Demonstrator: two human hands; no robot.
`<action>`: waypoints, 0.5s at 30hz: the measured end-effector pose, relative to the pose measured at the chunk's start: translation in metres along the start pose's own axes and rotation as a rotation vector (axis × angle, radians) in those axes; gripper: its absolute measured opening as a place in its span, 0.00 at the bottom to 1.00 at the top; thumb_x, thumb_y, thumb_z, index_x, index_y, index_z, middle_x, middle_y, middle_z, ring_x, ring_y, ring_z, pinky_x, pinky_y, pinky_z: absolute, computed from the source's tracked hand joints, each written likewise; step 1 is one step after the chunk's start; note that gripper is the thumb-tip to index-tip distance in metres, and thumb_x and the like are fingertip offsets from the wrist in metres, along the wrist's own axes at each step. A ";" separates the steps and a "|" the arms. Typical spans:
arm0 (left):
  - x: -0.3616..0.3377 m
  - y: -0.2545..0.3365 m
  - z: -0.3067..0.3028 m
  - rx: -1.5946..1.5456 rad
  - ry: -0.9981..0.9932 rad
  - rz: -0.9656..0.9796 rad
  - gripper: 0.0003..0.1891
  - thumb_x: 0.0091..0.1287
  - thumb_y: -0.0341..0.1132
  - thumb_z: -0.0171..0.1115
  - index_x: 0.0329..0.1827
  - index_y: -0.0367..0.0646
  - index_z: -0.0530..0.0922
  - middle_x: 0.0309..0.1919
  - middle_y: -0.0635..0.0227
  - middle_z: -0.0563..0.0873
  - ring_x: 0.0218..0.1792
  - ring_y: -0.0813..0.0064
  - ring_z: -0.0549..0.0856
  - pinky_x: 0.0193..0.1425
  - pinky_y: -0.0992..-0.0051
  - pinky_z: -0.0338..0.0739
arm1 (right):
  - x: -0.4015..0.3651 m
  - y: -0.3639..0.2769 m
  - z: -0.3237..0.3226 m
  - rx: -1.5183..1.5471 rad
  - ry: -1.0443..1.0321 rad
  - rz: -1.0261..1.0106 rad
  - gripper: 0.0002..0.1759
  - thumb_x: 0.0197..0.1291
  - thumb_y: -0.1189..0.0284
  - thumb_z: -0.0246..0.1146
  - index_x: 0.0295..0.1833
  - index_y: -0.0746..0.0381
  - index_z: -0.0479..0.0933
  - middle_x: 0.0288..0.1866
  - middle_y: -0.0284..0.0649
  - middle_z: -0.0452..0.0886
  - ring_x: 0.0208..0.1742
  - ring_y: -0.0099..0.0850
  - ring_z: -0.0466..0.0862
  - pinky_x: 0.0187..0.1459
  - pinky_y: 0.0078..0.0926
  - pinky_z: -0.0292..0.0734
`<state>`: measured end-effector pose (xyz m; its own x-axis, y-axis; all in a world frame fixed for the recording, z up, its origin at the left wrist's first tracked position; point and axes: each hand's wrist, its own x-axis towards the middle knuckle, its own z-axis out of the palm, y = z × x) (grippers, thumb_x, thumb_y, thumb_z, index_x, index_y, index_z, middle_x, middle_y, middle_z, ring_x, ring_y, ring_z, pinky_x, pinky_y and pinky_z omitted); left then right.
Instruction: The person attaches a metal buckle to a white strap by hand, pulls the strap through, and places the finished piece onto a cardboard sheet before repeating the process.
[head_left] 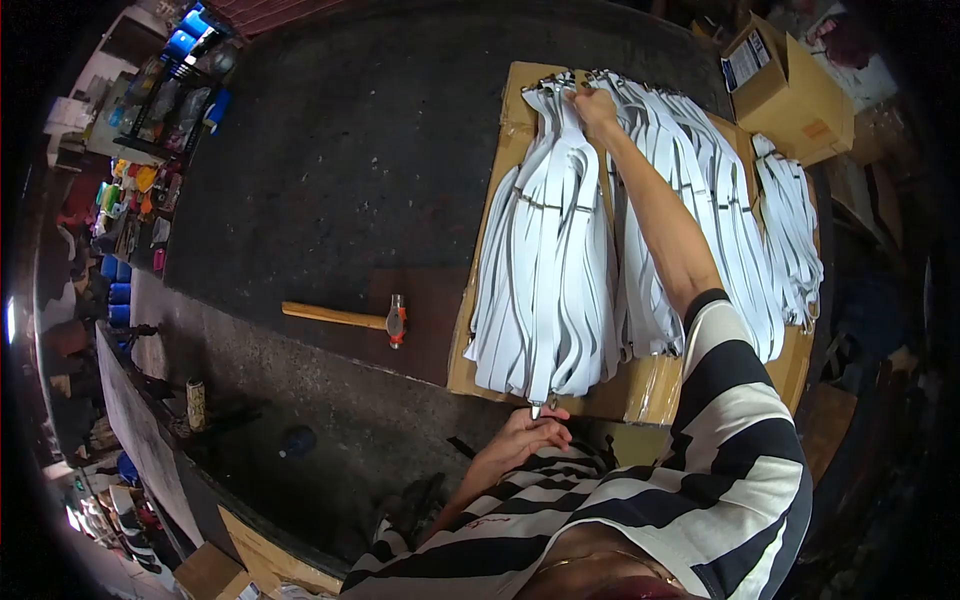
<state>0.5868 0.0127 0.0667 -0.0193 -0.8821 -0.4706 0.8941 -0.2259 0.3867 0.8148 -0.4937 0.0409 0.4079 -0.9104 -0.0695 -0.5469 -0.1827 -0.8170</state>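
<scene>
White straps [545, 250] with metal fittings lie in long bundles side by side on flattened cardboard [650, 385]. At the top end of the bundles, my right hand [597, 108] reaches in beside the metal clips, its fingers bent around something I cannot make out. Down at the near end of the leftmost bundle is my left hand [530, 437], with its fingers curled close to a metal clip [536, 410] that hangs over the cardboard's edge. Whether the left fingers touch that clip is too small to tell.
A hammer [345, 316] with a wooden handle lies on the dark table [290, 190], left of the cardboard. An open cardboard box [800, 100] stands at the upper right. A black crate [165, 110] with bags is at the upper left.
</scene>
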 end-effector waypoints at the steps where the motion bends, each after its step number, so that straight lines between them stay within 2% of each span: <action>1: 0.000 -0.004 -0.002 -0.001 0.002 -0.011 0.18 0.74 0.37 0.58 0.57 0.29 0.72 0.41 0.52 0.85 0.42 0.64 0.87 0.50 0.65 0.82 | 0.005 0.010 0.003 -0.002 0.002 0.011 0.09 0.56 0.71 0.69 0.37 0.67 0.83 0.35 0.39 0.86 0.36 0.27 0.84 0.38 0.25 0.75; 3: 0.004 -0.011 -0.007 0.000 0.094 -0.080 0.19 0.75 0.39 0.57 0.57 0.29 0.72 0.37 0.54 0.85 0.41 0.65 0.87 0.50 0.69 0.82 | 0.008 0.028 0.003 0.354 -0.013 -0.103 0.10 0.59 0.72 0.66 0.42 0.67 0.83 0.36 0.38 0.86 0.38 0.25 0.84 0.41 0.22 0.74; 4: 0.006 -0.014 -0.011 -0.005 0.174 -0.098 0.22 0.76 0.44 0.55 0.54 0.28 0.74 0.35 0.53 0.86 0.39 0.64 0.88 0.48 0.68 0.83 | -0.027 0.010 -0.026 0.426 -0.132 -0.098 0.11 0.62 0.75 0.63 0.48 0.66 0.82 0.39 0.35 0.85 0.39 0.21 0.81 0.40 0.19 0.73; 7: 0.004 -0.022 -0.018 0.006 0.249 -0.111 0.26 0.77 0.50 0.50 0.52 0.28 0.76 0.34 0.48 0.87 0.34 0.62 0.89 0.43 0.65 0.84 | -0.105 0.001 -0.080 0.567 -0.145 -0.144 0.14 0.61 0.71 0.68 0.49 0.69 0.81 0.39 0.37 0.85 0.39 0.21 0.80 0.42 0.18 0.72; 9: 0.002 -0.030 -0.021 0.095 0.260 -0.142 0.31 0.76 0.54 0.49 0.51 0.25 0.75 0.35 0.45 0.87 0.32 0.61 0.89 0.41 0.65 0.86 | -0.163 0.006 -0.118 0.536 -0.123 -0.134 0.14 0.63 0.70 0.66 0.50 0.68 0.82 0.38 0.33 0.84 0.38 0.20 0.77 0.40 0.18 0.70; 11: 0.000 -0.039 -0.021 0.285 0.301 -0.184 0.30 0.76 0.54 0.50 0.51 0.25 0.75 0.35 0.46 0.87 0.30 0.62 0.89 0.37 0.68 0.85 | -0.219 0.033 -0.154 0.574 -0.161 -0.080 0.14 0.64 0.69 0.66 0.50 0.66 0.82 0.37 0.31 0.83 0.35 0.19 0.75 0.37 0.18 0.69; 12: 0.001 -0.053 -0.028 0.348 0.313 -0.178 0.28 0.76 0.52 0.52 0.47 0.26 0.78 0.33 0.51 0.88 0.28 0.66 0.89 0.35 0.72 0.84 | -0.252 0.044 -0.174 0.600 -0.171 -0.046 0.13 0.64 0.69 0.66 0.50 0.66 0.82 0.36 0.31 0.83 0.34 0.18 0.75 0.36 0.19 0.69; 13: 0.004 -0.061 -0.033 0.361 0.311 -0.176 0.28 0.76 0.52 0.52 0.47 0.26 0.78 0.33 0.51 0.88 0.28 0.66 0.89 0.35 0.72 0.84 | -0.279 0.060 -0.197 0.614 -0.230 -0.035 0.13 0.64 0.69 0.66 0.50 0.65 0.82 0.36 0.31 0.83 0.34 0.18 0.75 0.37 0.18 0.69; 14: 0.006 -0.071 -0.035 0.563 0.300 -0.152 0.27 0.75 0.51 0.53 0.45 0.27 0.79 0.32 0.53 0.88 0.27 0.67 0.89 0.34 0.73 0.83 | -0.307 0.077 -0.222 0.625 -0.291 -0.025 0.13 0.64 0.70 0.67 0.50 0.64 0.82 0.36 0.31 0.83 0.33 0.18 0.75 0.37 0.18 0.70; 15: 0.006 -0.080 -0.032 0.765 0.288 -0.126 0.26 0.75 0.49 0.54 0.43 0.27 0.80 0.30 0.55 0.88 0.26 0.68 0.88 0.33 0.74 0.82 | -0.338 0.077 -0.257 0.513 -0.258 -0.066 0.12 0.64 0.71 0.66 0.50 0.65 0.82 0.37 0.31 0.82 0.34 0.18 0.76 0.38 0.17 0.70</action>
<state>0.5301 0.0383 0.0072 0.1099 -0.7144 -0.6910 0.3395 -0.6265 0.7016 0.4474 -0.2957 0.1485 0.6293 -0.7714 -0.0938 -0.1159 0.0262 -0.9929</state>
